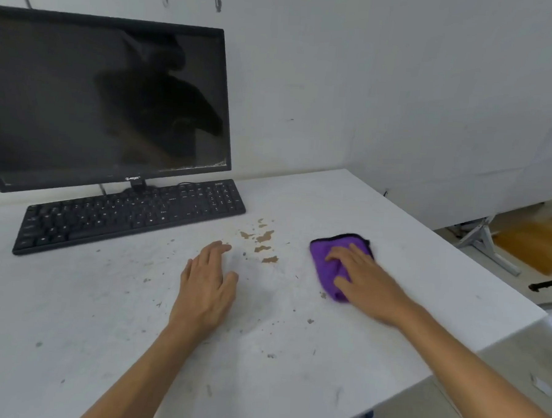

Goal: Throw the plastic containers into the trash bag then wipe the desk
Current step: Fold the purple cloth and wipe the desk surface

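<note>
Head camera looks down on a white desk (102, 327) with two bare arms reaching out over it. The left hand (205, 288) lies flat on the desk near the middle, palm down, with its fingers straight and close together, and it holds nothing. The right hand (365, 277) is off to the right side, well apart from the left one. It presses down on a purple cloth (324, 262) with its fingers spread out on top of it. The cloth has a dark edge and sits flat on the desk, near the right edge. The hand hides part of the cloth, so how it is folded under the palm is hard to tell. Between the two hands, a bit farther back, there are some brown spots (263, 240) on the desk. They may be dried mess or chipped paint. Small gray specks and marks are all over the desk top too. A black keyboard (130, 214) sits at the back left, and a dark monitor (108, 97) stands just behind it. A white wall (403, 71) is behind the desk.
</note>
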### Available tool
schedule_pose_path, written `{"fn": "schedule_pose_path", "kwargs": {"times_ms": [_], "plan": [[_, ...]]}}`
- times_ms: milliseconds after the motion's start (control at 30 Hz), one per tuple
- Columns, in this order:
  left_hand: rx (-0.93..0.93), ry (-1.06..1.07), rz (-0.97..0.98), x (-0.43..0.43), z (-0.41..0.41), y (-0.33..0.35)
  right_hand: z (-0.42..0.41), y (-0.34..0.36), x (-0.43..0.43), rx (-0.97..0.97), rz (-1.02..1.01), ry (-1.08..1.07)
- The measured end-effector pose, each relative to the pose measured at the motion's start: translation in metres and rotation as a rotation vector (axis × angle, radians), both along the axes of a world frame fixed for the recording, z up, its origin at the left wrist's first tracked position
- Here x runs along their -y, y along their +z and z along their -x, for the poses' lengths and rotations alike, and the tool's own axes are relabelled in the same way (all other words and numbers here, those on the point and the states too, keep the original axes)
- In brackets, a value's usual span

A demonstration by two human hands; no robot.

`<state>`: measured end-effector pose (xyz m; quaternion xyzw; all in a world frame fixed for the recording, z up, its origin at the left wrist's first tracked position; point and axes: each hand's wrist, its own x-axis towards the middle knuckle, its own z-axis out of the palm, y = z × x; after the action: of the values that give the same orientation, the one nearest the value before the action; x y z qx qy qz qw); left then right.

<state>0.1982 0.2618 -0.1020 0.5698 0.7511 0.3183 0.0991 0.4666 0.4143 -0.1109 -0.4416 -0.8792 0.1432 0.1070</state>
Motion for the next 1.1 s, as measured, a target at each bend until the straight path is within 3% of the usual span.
{"fn": "schedule_pose_path", "kwargs": {"times_ms": [133,300,433,567,733,900,1100], "plan": [[-0.024,-0.008,-0.008,-0.002,0.0,0.003,0.073,0.005,-0.034,0.087,0.067,-0.125],[-0.17,0.127,0.131,0.015,0.02,-0.003,0.177,0.007,-0.02,0.202,0.088,0.012],[-0.158,0.259,0.256,0.056,0.065,-0.007,0.226,0.007,0.022,0.207,0.073,0.145],[-0.195,0.292,0.302,0.09,0.092,-0.01,0.229,0.011,0.079,0.165,0.031,0.327],[-0.189,0.285,0.26,0.097,0.092,-0.015,0.143,0.003,0.132,0.12,0.004,0.573],[-0.175,0.296,0.215,0.096,0.089,-0.017,0.092,0.01,0.086,0.171,0.011,0.312],[-0.167,0.317,0.194,0.093,0.092,-0.018,0.209,0.01,0.064,0.237,0.033,0.158]]}}
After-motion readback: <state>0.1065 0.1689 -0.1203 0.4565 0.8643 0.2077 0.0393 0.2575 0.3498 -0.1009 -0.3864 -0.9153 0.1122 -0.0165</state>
